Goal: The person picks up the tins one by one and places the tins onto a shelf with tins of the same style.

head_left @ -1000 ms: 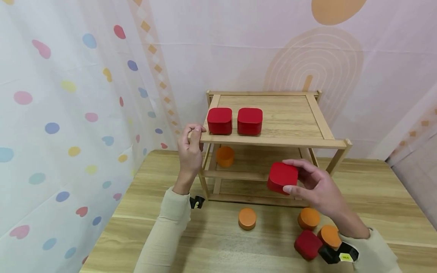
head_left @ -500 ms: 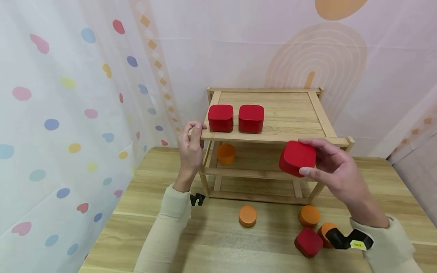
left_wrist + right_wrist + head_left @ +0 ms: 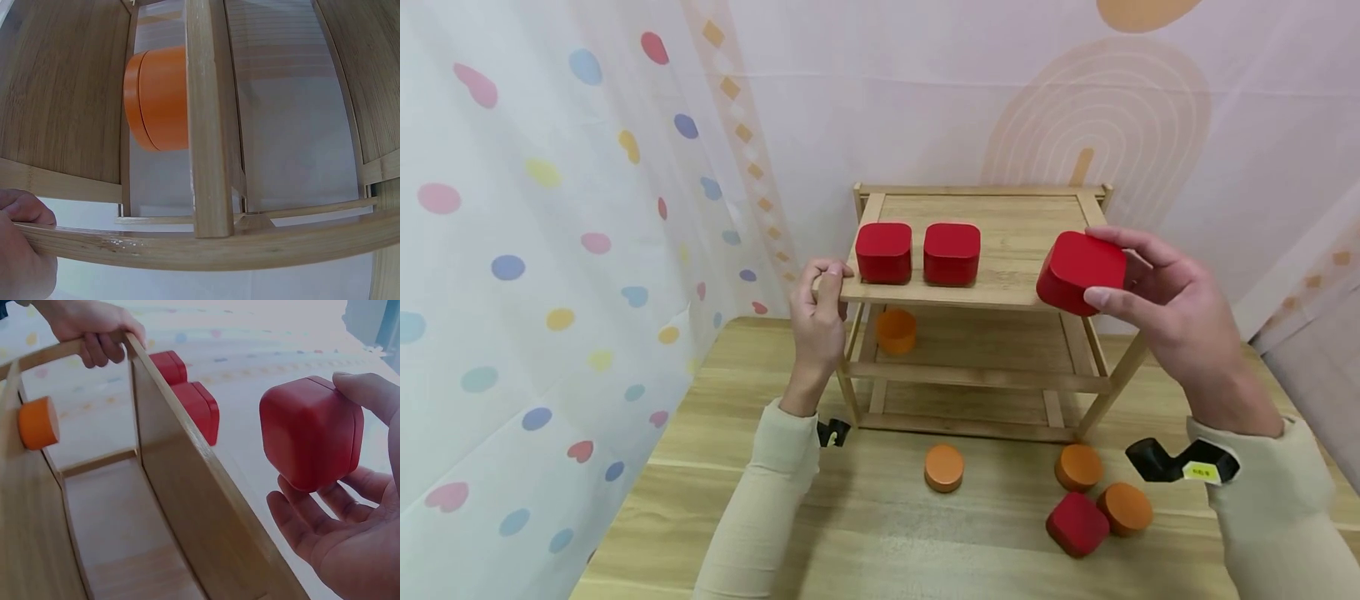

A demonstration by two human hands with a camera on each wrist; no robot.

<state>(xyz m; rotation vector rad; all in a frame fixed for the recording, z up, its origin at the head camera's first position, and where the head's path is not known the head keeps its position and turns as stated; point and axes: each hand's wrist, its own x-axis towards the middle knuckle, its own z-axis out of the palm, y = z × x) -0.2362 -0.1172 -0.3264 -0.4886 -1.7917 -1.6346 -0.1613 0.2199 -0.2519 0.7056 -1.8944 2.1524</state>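
My right hand (image 3: 1187, 321) grips a red rounded-square lidded box (image 3: 1081, 273) between thumb and fingers, at the front right of the wooden shelf rack's top board (image 3: 1011, 221). In the right wrist view that red box (image 3: 309, 434) appears above the board's level, its lid seam facing the thumb. My left hand (image 3: 818, 321) holds the front left corner of the rack, fingers curled over the wood. Two matching red boxes, a left one (image 3: 883, 252) and a right one (image 3: 952, 254), stand side by side along the top board's front left.
An orange round box (image 3: 896, 332) sits on the middle shelf at the left. On the table before the rack lie an orange round box (image 3: 943, 467), two more orange ones at the right, and a red box (image 3: 1077, 524). A patterned curtain hangs behind.
My right hand has raised the red box from in front of the lower shelves to the top board's level, moving rightward. The left hand keeps its hold on the corner.
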